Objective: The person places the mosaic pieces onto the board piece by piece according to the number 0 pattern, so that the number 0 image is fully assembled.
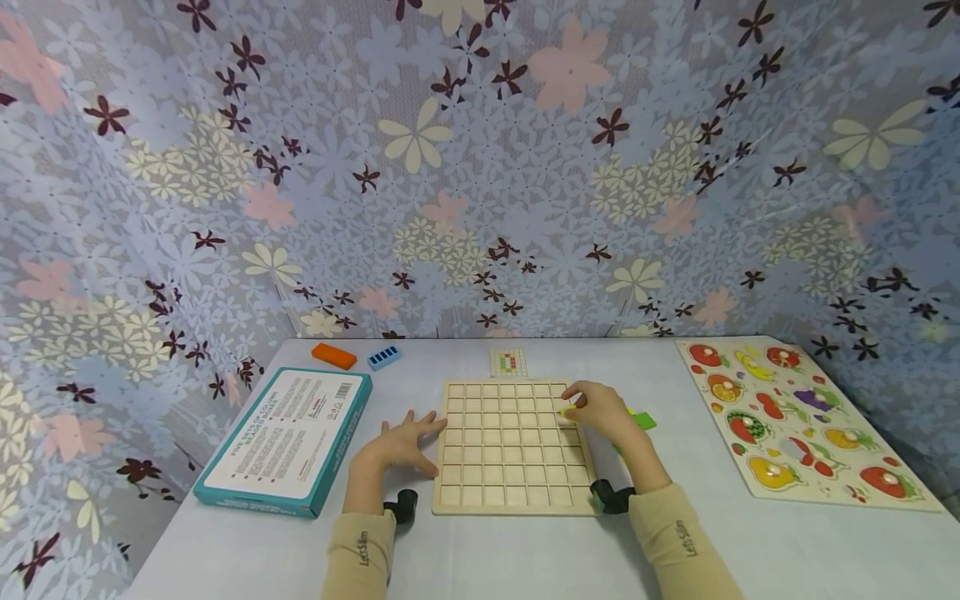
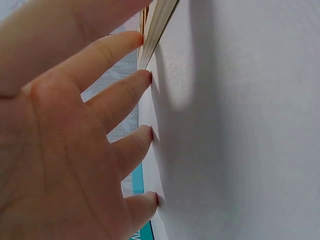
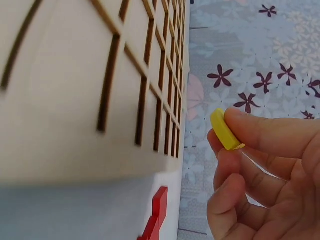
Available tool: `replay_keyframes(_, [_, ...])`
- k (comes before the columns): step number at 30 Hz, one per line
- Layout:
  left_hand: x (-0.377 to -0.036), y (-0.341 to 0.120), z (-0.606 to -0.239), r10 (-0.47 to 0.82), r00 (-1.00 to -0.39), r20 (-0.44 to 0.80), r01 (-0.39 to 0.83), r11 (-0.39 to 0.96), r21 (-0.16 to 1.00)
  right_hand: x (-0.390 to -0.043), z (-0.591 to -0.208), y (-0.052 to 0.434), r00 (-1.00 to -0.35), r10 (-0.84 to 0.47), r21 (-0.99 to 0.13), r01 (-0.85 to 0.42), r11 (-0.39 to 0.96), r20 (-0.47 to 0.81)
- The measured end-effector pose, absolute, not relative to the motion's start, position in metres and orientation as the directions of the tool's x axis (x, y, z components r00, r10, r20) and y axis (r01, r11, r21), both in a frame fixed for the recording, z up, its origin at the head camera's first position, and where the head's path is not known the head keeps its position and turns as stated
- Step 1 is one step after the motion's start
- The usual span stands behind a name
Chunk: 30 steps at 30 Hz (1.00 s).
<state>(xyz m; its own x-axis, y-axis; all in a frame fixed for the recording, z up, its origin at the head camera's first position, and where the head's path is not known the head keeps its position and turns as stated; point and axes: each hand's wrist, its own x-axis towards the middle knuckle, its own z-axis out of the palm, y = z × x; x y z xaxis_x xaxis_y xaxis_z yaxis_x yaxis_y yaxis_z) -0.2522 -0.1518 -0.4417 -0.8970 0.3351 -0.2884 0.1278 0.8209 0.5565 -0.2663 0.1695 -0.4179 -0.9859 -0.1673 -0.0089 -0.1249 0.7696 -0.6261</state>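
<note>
A wooden board [image 1: 495,454] divided into square cells lies flat on the white table. My right hand [image 1: 606,414] pinches a small flat yellow piece [image 3: 225,131] between thumb and fingertips, over the board's right edge in the head view. Spread wide at the board's left edge is my left hand [image 1: 402,443]. In the left wrist view its fingertips [image 2: 145,77] are at the table, with the board's rim [image 2: 159,25] beside the upper ones. Right of the board, partly behind my right hand, lies a green piece [image 1: 644,420]. Red pieces [image 3: 159,202] show beside the board in the right wrist view.
A small card with a coloured grid pattern [image 1: 508,363] lies behind the board. To the left are a teal-edged box [image 1: 288,442], an orange block [image 1: 333,356] and a blue block [image 1: 384,358]. A fruit puzzle board [image 1: 806,429] lies at the right. A flowered cloth [image 1: 480,208] hangs behind.
</note>
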Motion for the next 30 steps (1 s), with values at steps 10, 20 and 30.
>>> replay_keyframes(10, [-0.252, -0.152, -0.443, 0.334, -0.896, -0.292, 0.123, 0.82, 0.559, -0.269, -0.419, 0.153, -0.975, -0.222, -0.64, -0.151, 0.753, -0.031])
replay_keyframes(20, [-0.252, -0.151, -0.442, 0.327, -0.896, -0.299, 0.114, 0.821, 0.559, -0.275, -0.424, 0.14, -0.975, -0.224, -0.645, -0.172, 0.744, 0.001])
replay_keyframes(30, [-0.252, -0.153, -0.441, 0.337, -0.896, -0.29, 0.126, 0.818, 0.562, -0.277, -0.426, 0.127, -0.979, -0.204, -0.684, -0.147, 0.714, -0.003])
